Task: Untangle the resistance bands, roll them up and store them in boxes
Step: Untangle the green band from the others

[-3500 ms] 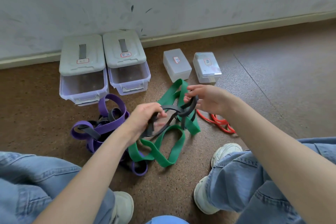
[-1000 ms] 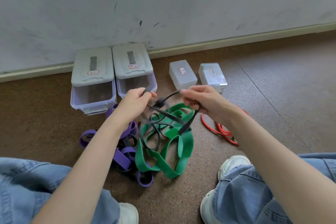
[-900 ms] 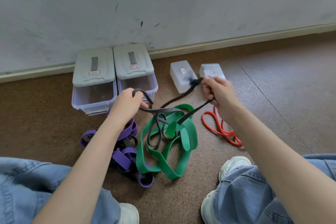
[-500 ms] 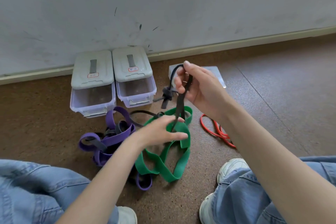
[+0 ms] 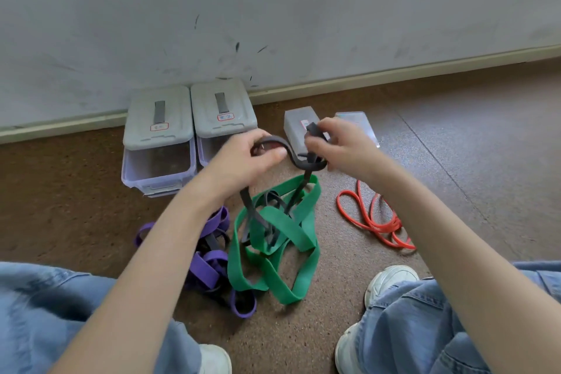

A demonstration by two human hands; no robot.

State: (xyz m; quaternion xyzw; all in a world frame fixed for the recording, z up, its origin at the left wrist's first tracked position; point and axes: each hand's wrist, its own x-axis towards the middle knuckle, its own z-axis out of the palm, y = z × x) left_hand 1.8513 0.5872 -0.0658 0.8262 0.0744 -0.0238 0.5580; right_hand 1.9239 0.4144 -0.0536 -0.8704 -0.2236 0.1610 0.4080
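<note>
A: So, how many bands does the floor [image 5: 455, 136] carry?

B: Four colours show. One black band [image 5: 274, 143] is lifted off it, one green band [image 5: 273, 247] lies in loops beneath, one purple band [image 5: 209, 263] lies tangled to its left, and one thin red band [image 5: 372, 222] lies to the right, apart from the green.

A: And the two hands?

B: The left hand [image 5: 243, 158] has its thumb and fingers curled round the black band's upper loop. The right hand [image 5: 340, 146] pinches the same band just beside it, near a knot. Black strands hang from that grip down into the green loops.

A: Boxes?

B: Four, near the wall [image 5: 273, 9]. Two large boxes [image 5: 159, 143] with grey lids stand side by side; two small clear boxes [image 5: 299, 123] sit to their right, partly hidden behind the hands.
</note>
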